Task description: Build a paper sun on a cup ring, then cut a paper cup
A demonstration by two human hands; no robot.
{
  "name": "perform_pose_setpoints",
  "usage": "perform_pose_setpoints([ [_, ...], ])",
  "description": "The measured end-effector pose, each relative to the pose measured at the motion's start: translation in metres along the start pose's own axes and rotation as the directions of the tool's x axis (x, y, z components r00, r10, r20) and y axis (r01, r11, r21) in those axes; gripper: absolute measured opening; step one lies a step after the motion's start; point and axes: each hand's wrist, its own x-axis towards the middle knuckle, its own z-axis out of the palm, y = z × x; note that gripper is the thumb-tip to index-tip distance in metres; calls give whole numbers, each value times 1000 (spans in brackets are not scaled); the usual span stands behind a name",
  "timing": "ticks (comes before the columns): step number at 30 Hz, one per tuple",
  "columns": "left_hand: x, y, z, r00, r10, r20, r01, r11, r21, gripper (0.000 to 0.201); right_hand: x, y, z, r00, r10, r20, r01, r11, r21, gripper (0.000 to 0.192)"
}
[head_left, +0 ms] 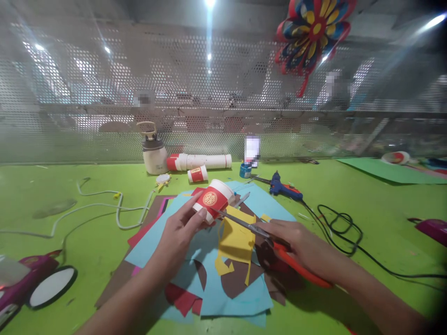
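So the person has a red and white paper cup (213, 200) tipped on its side in the left hand (181, 230), fingers curled round the lower half of it, just above the pile of coloured paper sheets (223, 288) in the middle of the green table (87, 223). The right hand (300, 246) is closed on the orange handles of a pair of scissors (258, 232), and the blades run up toward 10 o'clock, with the tips right at the cup's side. Whether they're actually biting into the cup is hard to say from here.

That cup looks light and thin-walled, so it'll probably crush or buckle if squeezed hard. The rolled rim and the base should be the stiffer spots, so holding near the base like this seems sensible. The printed surface may be a bit slick.

A yellow scrap (235, 242) with cut slits lies right under the scissors, at 6 o'clock from the cup. At 12 o'clock from the cup there's another small cup (197, 174) and a stack of cups (199, 162) lying down. A blue glue gun (284, 188) sits at 2 o'clock with its black cord (345, 232) trailing off. A white jug (154, 151) stands at 11 o'clock.
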Motion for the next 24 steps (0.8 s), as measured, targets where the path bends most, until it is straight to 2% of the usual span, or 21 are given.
perform_pose_setpoints([
  [6,-3,1,3,999,-14,42,12,999,41,73,0,-5,1,1000,19,-6,-18,998,58,33],
  [13,-2,0,4,999,-8,37,6,999,53,72,0,-7,1,1000,9,6,-9,996,83,24],
  [17,1,-6,0,999,-5,52,4,1000,18,68,1,-11,-2,999,38,28,-41,994,100,14],
  [24,1,-7,1,999,5,37,-4,1000,-5,68,0,-19,-2,998,57,10,-58,985,160,14],
])
